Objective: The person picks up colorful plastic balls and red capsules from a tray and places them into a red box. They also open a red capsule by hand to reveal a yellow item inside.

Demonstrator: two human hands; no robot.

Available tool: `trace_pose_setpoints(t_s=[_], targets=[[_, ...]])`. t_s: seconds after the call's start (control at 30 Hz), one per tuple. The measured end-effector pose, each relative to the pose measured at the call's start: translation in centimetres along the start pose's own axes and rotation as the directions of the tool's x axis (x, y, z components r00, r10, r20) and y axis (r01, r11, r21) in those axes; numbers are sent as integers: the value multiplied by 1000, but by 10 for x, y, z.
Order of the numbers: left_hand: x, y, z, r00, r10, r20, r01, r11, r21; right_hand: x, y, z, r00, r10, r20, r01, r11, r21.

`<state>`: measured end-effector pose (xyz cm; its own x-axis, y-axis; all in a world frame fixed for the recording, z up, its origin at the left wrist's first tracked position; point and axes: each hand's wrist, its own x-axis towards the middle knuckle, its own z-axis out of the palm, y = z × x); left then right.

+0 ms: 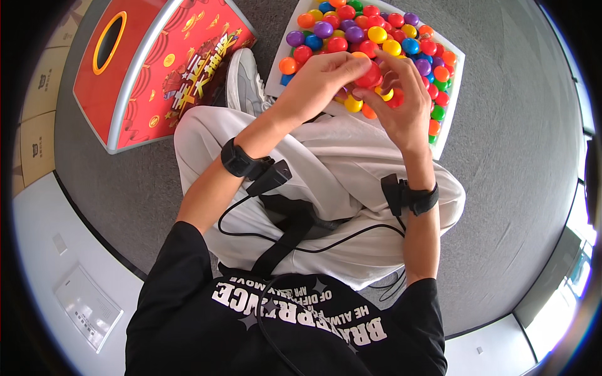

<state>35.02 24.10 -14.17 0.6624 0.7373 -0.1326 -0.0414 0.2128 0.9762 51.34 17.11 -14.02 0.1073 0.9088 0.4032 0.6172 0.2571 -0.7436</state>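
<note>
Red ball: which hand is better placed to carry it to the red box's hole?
Left, probably. Both hands pinch the red ball above the white tray; the left hand is on the side of the red box.

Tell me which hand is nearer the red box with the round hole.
Left. The left hand is on the red ball, on the side toward the red box; the right hand is beyond the ball.
</note>
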Motion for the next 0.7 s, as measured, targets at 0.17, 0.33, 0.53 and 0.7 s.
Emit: trace_pose_setpoints(t_s=[0.17, 0.33, 0.53, 0.7], targets=[[-2, 3, -2, 989, -151, -8, 150, 987, -65, 1, 0, 0, 997, -72, 26, 71, 997, 13], [0, -2, -9, 967, -242, 81, 247, 967, -66, -1, 7, -4, 992, 81, 92, -101, 966, 239], [-4, 7, -4, 910, -333, 249, 384, 903, -194, -4, 4, -7, 926, 371, 74, -366, 830, 420], [-3, 5, -8, 883, -285, 373, 386, 893, -231, -5, 7, -5, 882, 461, 94, -454, 781, 430]])
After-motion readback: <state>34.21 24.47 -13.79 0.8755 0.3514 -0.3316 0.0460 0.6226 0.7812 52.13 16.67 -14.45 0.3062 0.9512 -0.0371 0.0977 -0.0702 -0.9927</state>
